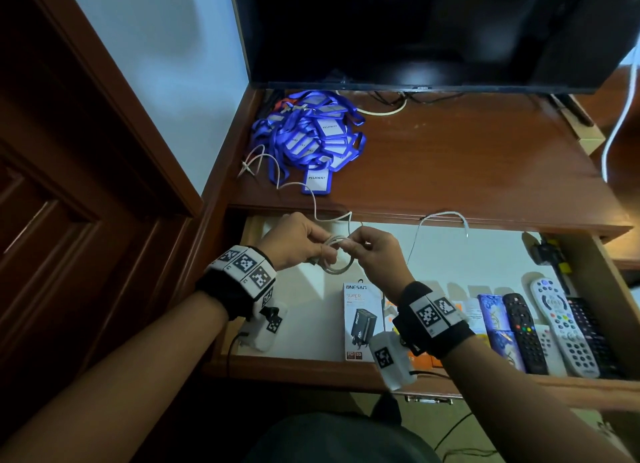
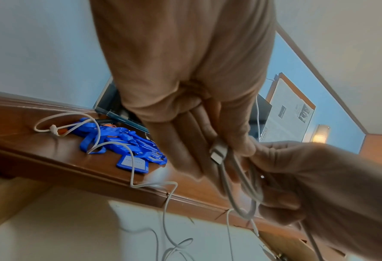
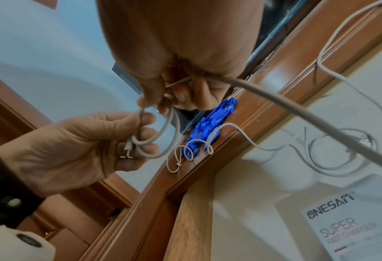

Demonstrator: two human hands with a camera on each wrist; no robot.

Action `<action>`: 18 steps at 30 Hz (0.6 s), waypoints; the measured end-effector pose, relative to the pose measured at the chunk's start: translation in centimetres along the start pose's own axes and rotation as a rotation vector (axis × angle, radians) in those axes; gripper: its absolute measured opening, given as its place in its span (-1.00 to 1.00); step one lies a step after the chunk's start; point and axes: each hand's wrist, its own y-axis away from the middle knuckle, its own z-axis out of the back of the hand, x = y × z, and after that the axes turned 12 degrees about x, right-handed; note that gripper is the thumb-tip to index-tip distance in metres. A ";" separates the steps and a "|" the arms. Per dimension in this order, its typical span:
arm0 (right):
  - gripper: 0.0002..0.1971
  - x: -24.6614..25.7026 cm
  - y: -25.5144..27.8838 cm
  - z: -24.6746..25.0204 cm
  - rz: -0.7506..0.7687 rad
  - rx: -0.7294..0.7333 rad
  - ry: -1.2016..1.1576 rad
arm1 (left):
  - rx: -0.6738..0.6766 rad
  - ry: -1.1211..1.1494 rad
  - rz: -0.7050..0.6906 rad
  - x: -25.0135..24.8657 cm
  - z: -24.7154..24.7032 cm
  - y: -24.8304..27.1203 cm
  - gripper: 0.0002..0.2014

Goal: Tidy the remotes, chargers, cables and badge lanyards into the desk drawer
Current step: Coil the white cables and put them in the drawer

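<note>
Two hands (image 1: pixel 298 241) (image 1: pixel 375 251) pinch a white cable (image 1: pixel 337 255), coiling it above the drawer (image 1: pixel 311 364). Its loose tail crosses the lanyards (image 1: pixel 311 133); pulling could drag them off the surface (image 1: pixel 450 158).

Wooden bench (image 1: pixel 450 158) beyond grips: blue lanyard pile (image 1: pixel 311 133), white cable (image 1: pixel 270 165) trailing over front edge toward grips.

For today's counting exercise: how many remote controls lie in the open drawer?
4, at the right end of the drawer: black remote, small white remote half hidden, large white remote, dark remote. More may be hidden.
</note>
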 end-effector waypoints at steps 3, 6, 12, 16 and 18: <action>-0.80 0.2 0.1 0.0 -0.011 0.013 -0.067 | -0.087 -0.040 0.009 0.0 -0.2 0.1 -0.87; -0.82 0.1 0.4 0.4 -0.046 0.012 -0.208 | -0.204 -0.073 0.005 0.5 0.2 0.0 -0.88; -0.70 -2.2 1.8 1.8 -0.124 -0.056 -0.272 | -0.416 -0.090 0.010 1.6 1.7 -0.4 -0.87; -0.71 -3.1 1.8 2.2 -0.209 -0.213 -0.287 | -0.532 -0.109 -0.005 1.5 1.4 -0.5 -0.83; -0.71 -3.2 1.6 1.9 -0.246 -0.232 -0.178 | -0.565 -0.090 0.005 1.5 1.2 -0.6 -0.79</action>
